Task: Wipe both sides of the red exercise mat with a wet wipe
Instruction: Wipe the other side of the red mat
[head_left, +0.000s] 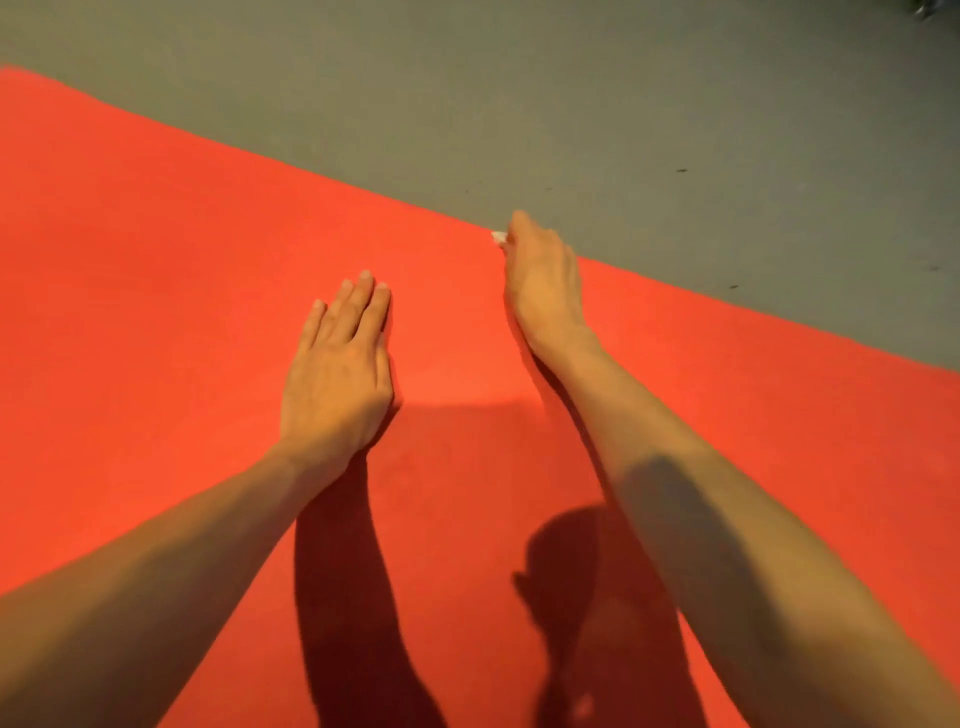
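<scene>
1. Two bare forearms reach in from the bottom corners, closest to the lens: the left forearm (156, 561) comes up from the lower left and the right forearm (727, 519) from the lower right, both stretched out over the mat
2. Flat on the red exercise mat (156, 260) lies the left hand (337, 374), palm down, with its fingers straight, close together and pointing away from the person; it holds nothing
3. Farther out, the right hand (543, 280) sits right at the mat's far edge, seen from the back, with its fingers bent downward
4. Only a small white scrap of the wet wipe (498, 237) shows, poking out at the fingertips on the hand's left side; the bent fingers have it pressed to the mat, and the hand hides the rest of it
5. Spread flat, the mat fills most of the view, and its far edge runs on a diagonal from the upper left down to the right
6. Dark shadows (343, 597) of both arms fall on the mat between the forearms
7. Beyond the mat lies grey floor (623, 104) with a few dark specks (680, 170) on its right part
8. At the top right corner a shiny object (930, 8) is cut off by the frame, too little of it to identify
</scene>
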